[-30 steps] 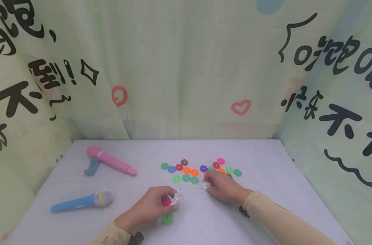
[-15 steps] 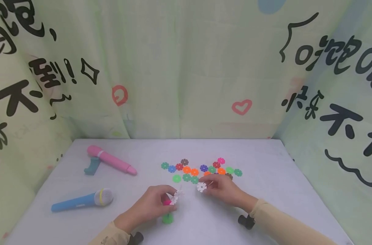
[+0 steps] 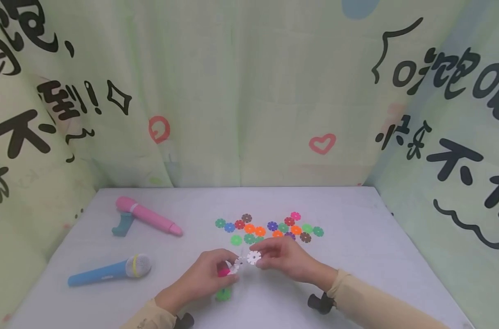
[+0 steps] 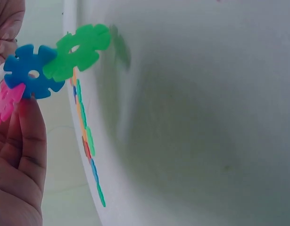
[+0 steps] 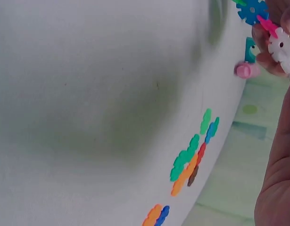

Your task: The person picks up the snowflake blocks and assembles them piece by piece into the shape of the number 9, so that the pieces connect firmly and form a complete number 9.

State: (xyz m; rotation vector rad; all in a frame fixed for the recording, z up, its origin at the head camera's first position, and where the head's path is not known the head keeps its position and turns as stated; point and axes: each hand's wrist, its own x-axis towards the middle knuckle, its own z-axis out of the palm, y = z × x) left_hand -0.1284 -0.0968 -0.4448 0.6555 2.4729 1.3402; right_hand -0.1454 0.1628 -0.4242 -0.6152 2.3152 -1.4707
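Observation:
My left hand (image 3: pixel 206 276) grips a small build of joined snowflake discs (image 3: pixel 229 273): a white one on top, then pink, blue (image 4: pixel 30 71) and green (image 4: pixel 78 50) ones, the green disc (image 3: pixel 223 294) lowest. My right hand (image 3: pixel 286 259) pinches a loose white snowflake disc (image 3: pixel 254 257) and holds it right beside the build's white top piece. The same white disc (image 5: pixel 282 47) shows at the top right of the right wrist view, next to the pink and blue pieces. Both hands hover just above the white table (image 3: pixel 356 256).
Several loose coloured snowflake discs (image 3: pixel 270 227) lie in a cluster just beyond the hands. A pink toy microphone (image 3: pixel 148 216) with a teal stand lies at the back left, a blue toy microphone (image 3: pixel 109 270) at the front left. Printed cloth walls the table on three sides.
My right hand lifted the white disc off the table near the cluster and carried it left to the build in my left hand. The left hand stayed put.

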